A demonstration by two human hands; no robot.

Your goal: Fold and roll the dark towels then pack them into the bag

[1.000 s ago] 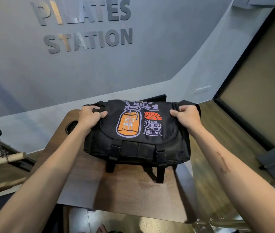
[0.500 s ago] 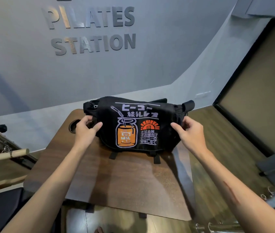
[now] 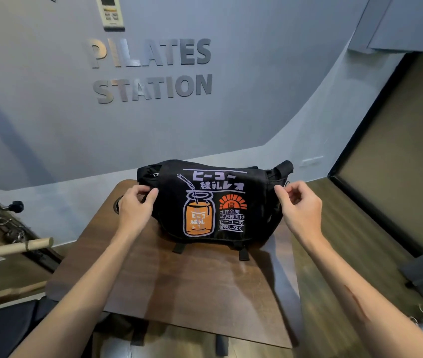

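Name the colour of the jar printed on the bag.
Orange, outlined in pale lilac, on the black bag; head view.

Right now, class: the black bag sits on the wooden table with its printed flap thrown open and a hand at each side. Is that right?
Not quite. The head view shows the black bag with its printed flap closed over the front. The rest holds: it sits on the wooden table, left hand and right hand at its sides.

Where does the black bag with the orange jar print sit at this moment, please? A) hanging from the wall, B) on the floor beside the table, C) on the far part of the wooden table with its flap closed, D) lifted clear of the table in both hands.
C: the black bag rests on the far part of the wooden table, flap down over its front, straps trailing onto the wood.
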